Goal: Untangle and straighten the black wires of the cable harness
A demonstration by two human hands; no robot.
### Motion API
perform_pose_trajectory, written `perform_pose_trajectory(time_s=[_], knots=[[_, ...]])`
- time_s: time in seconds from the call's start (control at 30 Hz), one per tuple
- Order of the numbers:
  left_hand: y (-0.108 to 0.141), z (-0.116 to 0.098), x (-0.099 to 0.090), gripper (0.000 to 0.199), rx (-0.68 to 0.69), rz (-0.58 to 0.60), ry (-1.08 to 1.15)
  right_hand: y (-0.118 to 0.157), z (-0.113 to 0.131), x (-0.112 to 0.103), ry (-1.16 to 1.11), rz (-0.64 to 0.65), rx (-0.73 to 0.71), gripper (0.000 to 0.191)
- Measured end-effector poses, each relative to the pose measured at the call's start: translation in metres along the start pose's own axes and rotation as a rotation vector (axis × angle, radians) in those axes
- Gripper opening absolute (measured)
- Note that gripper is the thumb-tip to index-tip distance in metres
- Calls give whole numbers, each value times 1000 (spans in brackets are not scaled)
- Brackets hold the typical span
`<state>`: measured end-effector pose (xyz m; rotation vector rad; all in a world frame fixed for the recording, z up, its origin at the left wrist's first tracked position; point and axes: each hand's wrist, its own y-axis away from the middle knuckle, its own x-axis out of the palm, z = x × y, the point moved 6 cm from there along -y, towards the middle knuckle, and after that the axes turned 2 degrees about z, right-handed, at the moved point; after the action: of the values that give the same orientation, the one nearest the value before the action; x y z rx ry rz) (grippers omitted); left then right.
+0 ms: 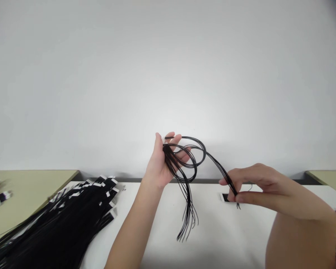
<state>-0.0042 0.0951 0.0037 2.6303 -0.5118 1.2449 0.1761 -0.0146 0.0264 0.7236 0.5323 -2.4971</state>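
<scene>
Faced a plain white wall (168,74) beyond the far edge of the tabletop. Looked down on that white tabletop (210,239), bordered along its far edge by a dark strip (210,181). Had a large pile of black cables (53,228) lying across the near left corner and reaching toward the far left corner, tipped there with white connectors (112,180). Saw a yellowish surface (44,179) past the left edge and another yellowish surface (327,178) by the far right corner.

Held the right hand (257,186) low over the far edge, right of its middle, pinching one end of a bundle of thin black wires (188,196) between thumb and fingertips, short tips poking out below. Held the left hand (159,164) near the middle of the far edge, palm up and fingers spread, bundle resting against the palm. Let the wires loop between both hands and hang in loose, splayed ends over the middle of the tabletop.

Spotted a small white-edged piece (226,197) behind the right fingers, partly hidden. Noticed small dark marks (124,188) beside the pile, too small to read.
</scene>
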Motion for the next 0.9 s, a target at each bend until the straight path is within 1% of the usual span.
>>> perform_pose_trajectory(time_s=[0.13,0.23,0.33,0.4,0.47,0.5,0.63,0.7,0.77,0.83,0.9], knots=[[3,0,0,42,0,5,-170,9,4,-7,-44,-49,-103,35],[6,2,6,47,0,54,-287,15,1,-11,-129,-56,-155,40],[9,2,13,50,61,116,-381,20,-3,-14,-214,-45,-208,39],[11,0,15,49,121,141,-402,22,-4,-14,-230,-17,-211,39],[11,-1,16,47,155,149,-376,22,-6,-12,-184,32,-152,36],[11,-2,16,46,161,145,-353,21,-9,-11,-133,47,-94,32],[9,-5,13,43,174,92,-269,17,-29,-9,135,46,210,7],[7,-6,11,43,176,68,-242,13,-42,-9,208,38,321,11],[7,-6,10,43,177,57,-220,10,-52,-7,211,19,404,21],[6,-5,9,43,185,53,-201,6,-55,-5,195,-19,449,37],[6,-4,9,42,189,55,-190,0,-50,-2,191,-64,440,42]])
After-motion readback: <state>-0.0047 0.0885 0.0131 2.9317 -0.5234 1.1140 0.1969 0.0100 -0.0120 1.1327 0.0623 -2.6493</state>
